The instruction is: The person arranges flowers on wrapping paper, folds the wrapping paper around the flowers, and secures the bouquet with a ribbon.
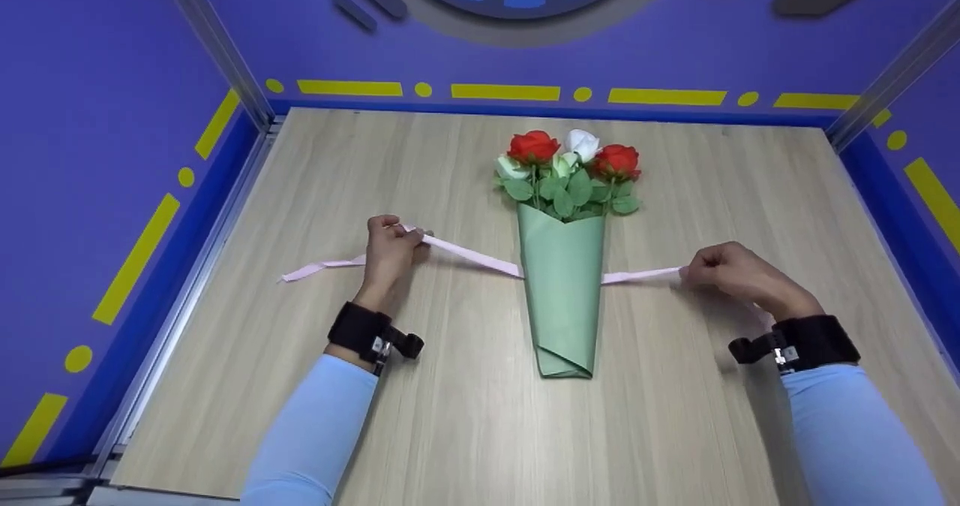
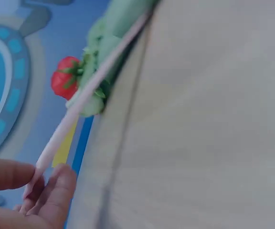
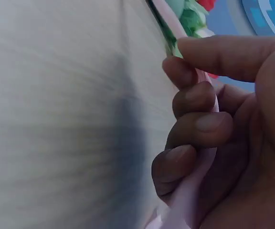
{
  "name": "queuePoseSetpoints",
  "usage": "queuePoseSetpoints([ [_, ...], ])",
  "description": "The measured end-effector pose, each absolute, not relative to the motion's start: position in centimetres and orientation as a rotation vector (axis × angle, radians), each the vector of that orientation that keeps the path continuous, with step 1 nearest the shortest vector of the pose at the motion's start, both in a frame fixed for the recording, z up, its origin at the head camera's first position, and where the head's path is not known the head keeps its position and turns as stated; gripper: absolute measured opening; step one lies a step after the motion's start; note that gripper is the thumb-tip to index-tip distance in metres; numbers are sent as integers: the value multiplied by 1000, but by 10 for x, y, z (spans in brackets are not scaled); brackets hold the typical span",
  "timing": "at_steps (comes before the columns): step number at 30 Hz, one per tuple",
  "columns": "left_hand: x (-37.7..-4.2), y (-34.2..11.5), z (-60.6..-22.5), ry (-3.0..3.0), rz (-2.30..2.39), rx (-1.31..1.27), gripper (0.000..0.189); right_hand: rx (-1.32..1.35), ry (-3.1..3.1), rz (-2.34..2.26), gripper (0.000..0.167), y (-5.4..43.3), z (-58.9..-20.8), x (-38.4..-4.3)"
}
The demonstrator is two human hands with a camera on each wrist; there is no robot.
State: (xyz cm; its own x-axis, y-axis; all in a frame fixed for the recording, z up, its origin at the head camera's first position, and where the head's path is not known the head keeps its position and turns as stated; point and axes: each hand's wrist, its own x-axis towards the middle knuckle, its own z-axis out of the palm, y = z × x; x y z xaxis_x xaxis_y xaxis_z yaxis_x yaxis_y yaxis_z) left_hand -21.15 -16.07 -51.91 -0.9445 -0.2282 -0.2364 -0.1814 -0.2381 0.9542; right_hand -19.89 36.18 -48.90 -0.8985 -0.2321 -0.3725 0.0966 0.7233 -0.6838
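Note:
A bouquet of red and white roses in green wrapping paper (image 1: 564, 288) lies on the table, blooms toward the back wall. Beneath it runs a pink ribbon (image 1: 480, 257), coming out on both sides. My left hand (image 1: 391, 254) pinches the ribbon left of the bouquet between thumb and fingers; a loose tail trails further left. On the other side my right hand (image 1: 739, 275) grips the ribbon, thumb against the index finger. In the right wrist view the curled fingers (image 3: 199, 129) wrap the ribbon, which runs down through the palm. Both stretches look taut and slightly raised.
The wooden table (image 1: 450, 431) is bordered by blue panels with yellow dashes (image 1: 504, 92) at the back and sides. A metal frame rail (image 1: 187, 288) follows the left edge. Each wrist wears a black strap (image 1: 816, 342) with a small camera.

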Motion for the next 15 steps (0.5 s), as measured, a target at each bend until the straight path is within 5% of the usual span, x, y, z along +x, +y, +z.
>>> queuePoseSetpoints([
  [5,-216,-154,-511,-1319,-2748,626,39,-8,2512,-1227,46,364,-480,-198],
  [11,-211,-139,-494,-1399,-2869,545,6,-98,2511,-1578,34,340,-460,-193],
  [15,-208,-118,-480,-1724,-2789,319,21,-223,2448,-1721,23,315,-445,-192],
])
